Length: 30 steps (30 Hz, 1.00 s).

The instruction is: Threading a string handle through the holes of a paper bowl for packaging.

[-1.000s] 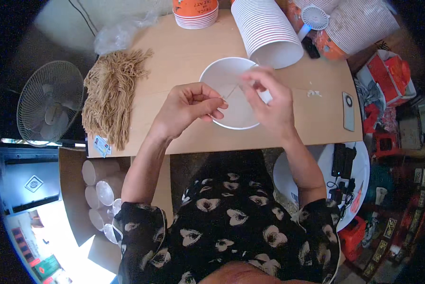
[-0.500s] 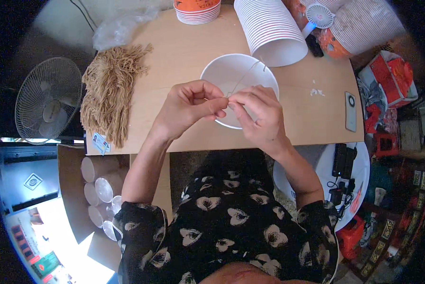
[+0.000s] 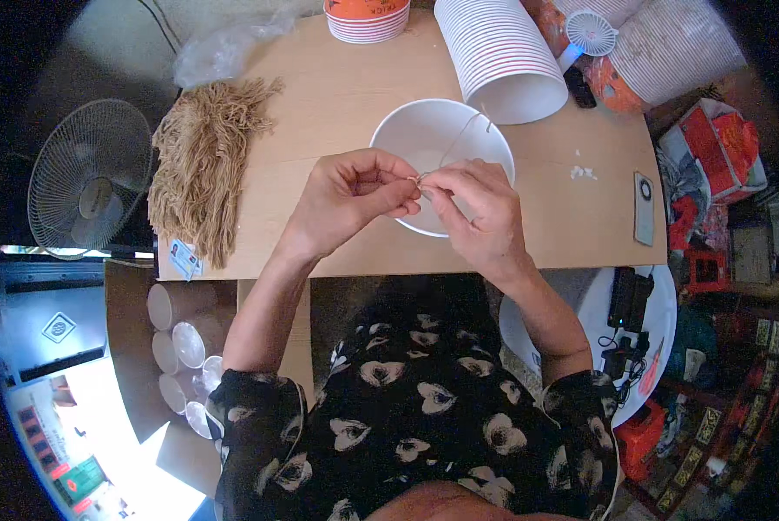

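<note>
My left hand [image 3: 354, 195] and my right hand [image 3: 480, 213] meet fingertip to fingertip over a white paper bucket [image 3: 398, 122]. Both pinch a thin tan cord [image 3: 444, 160] between thumb and forefinger, and a small loop of it shows between the fingertips. From there the cord runs up across the bucket's inside to the far right rim, where a short end [image 3: 486, 119] sticks out. The bucket's mouth faces me; its near right part is hidden behind my right hand. A thick bundle of tan cords [image 3: 203, 169] lies on the table at the left.
Nested white buckets [image 3: 502, 61] lie on their side at the back, with an orange-printed stack [image 3: 368, 22] to their left. A small white handheld fan [image 3: 590, 35] and wrapped buckets [image 3: 676, 52] are at the back right. A phone [image 3: 644, 208] lies near the table's right edge [image 3: 665, 234].
The cord between my fingertips now shows as a small loop, and my fingers have shifted slightly around it. Both hands remain over the bucket; the whole view has moved a little.
</note>
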Available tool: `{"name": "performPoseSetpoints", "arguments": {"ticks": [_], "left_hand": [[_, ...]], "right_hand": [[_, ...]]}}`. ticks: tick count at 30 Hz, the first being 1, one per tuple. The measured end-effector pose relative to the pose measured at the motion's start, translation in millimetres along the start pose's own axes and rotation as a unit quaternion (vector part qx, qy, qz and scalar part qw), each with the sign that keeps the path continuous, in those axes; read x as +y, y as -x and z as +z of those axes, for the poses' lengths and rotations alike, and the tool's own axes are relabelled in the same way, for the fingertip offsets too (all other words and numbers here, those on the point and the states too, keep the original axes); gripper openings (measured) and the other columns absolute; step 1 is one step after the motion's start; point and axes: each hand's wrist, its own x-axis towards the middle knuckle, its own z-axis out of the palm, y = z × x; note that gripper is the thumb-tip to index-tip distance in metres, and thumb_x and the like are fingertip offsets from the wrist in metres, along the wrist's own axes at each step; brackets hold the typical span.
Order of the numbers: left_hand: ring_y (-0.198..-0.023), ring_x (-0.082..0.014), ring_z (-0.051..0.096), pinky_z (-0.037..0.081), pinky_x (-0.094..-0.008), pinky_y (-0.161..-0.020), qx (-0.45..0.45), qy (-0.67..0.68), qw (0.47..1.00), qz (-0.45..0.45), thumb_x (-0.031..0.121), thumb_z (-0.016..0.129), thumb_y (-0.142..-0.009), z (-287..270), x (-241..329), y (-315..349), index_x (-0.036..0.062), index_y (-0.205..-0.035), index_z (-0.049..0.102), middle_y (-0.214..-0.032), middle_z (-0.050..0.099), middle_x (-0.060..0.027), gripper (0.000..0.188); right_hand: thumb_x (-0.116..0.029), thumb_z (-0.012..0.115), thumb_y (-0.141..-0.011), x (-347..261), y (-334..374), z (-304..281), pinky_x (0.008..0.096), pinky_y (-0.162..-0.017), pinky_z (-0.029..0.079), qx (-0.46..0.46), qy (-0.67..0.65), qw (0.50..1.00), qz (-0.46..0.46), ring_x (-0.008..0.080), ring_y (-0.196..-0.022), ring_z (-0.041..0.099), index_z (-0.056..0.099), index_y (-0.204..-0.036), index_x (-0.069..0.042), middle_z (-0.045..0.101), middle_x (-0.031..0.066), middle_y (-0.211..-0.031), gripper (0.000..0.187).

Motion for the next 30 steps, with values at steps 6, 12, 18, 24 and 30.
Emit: {"name": "performPoseSetpoints", "arguments": {"ticks": [6,12,18,24,30], "left_hand": [[-0.083,-0.0146,0.072,0.059,-0.0229,-0.074,0.018,0.005,1.0,-0.007,0.002,0.067,-0.092,3,0,-1,-0.0043,-0.101,0.065,-0.091,0.07,-0.009,0.01],[-0.081,-0.0148,0.071,0.058,-0.025,-0.071,0.033,-0.018,0.999,0.023,0.003,0.068,-0.093,8,-5,0,-0.0037,-0.1,0.065,-0.092,0.07,-0.0093,0.011],[-0.085,-0.0143,0.071,0.059,-0.0252,-0.078,0.036,-0.025,0.998,0.039,-0.001,0.067,-0.09,12,-4,1,-0.0075,-0.099,0.065,-0.09,0.071,-0.0091,0.011],[-0.085,-0.0139,0.071,0.059,-0.0245,-0.076,0.056,-0.02,0.998,0.028,-0.002,0.068,-0.089,10,-7,0,-0.0079,-0.096,0.066,-0.09,0.071,-0.0086,0.01],[-0.085,-0.0137,0.071,0.059,-0.0241,-0.076,0.079,-0.061,0.993,0.063,-0.002,0.069,-0.088,16,-10,3,-0.0071,-0.097,0.067,-0.09,0.071,-0.0075,0.011]], "right_hand": [[-0.002,0.076,-0.078,-1,0,-1,0.0351,-0.074,0.044,0.022,-0.015,1.0,0.008,0.0227,-0.077,0.064,0.069,-0.089,-0.005,0.068,0.0055,-0.084,0.014],[0.001,0.076,-0.078,0,-1,-2,0.0329,-0.074,0.045,0.023,-0.001,1.0,-0.015,0.0216,-0.075,0.062,0.067,-0.087,-0.003,0.067,0.0061,-0.081,0.013],[-0.004,0.074,-0.077,-2,-2,-1,0.0374,-0.073,0.043,0.008,-0.014,1.0,0.006,0.0256,-0.075,0.063,0.065,-0.085,-0.006,0.064,0.0064,-0.079,0.012],[-0.003,0.073,-0.078,-3,-5,-1,0.0372,-0.072,0.043,0.005,-0.025,1.0,0.001,0.0252,-0.074,0.063,0.064,-0.084,-0.006,0.064,0.0062,-0.079,0.012],[-0.004,0.072,-0.08,-1,-5,-2,0.0365,-0.071,0.044,-0.024,-0.064,0.997,0.041,0.0238,-0.07,0.064,0.065,-0.086,-0.004,0.066,0.0071,-0.078,0.009]]}}
